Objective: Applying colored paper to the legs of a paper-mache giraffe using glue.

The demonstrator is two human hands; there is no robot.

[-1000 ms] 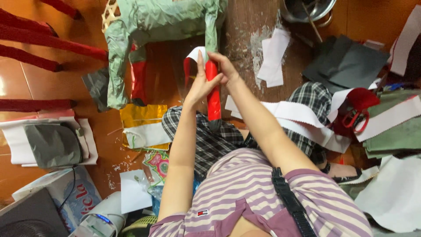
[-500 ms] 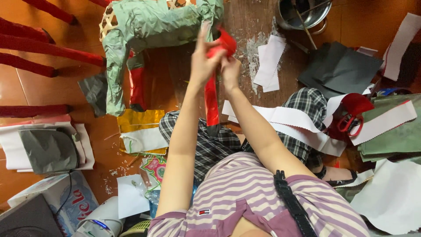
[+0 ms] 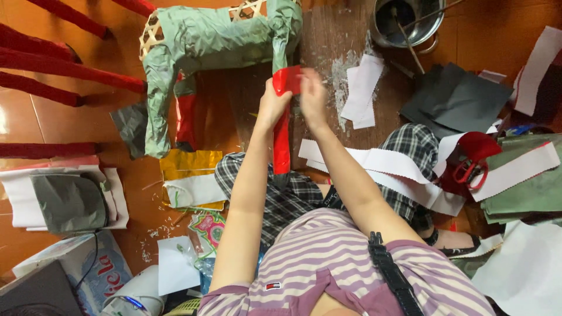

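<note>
My left hand (image 3: pixel 273 105) and right hand (image 3: pixel 312 99) pinch the red paper strip (image 3: pixel 281 136) taut beside the green paper-covered bamboo frame (image 3: pixel 205 41), ready for wrapping.

Polished wooden floor (image 3: pixel 88 126), strewn with white paper strips (image 3: pixel 363 88), black sheets (image 3: pixel 453 99), red scissors (image 3: pixel 468 171), a metal pot (image 3: pixel 410 23).

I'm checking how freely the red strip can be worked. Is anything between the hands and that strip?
Nothing visible is. The left hand grips the red paper strip near its top, and the right hand touches its upper end. The green paper-covered frame stands just beyond, not between them.
</note>
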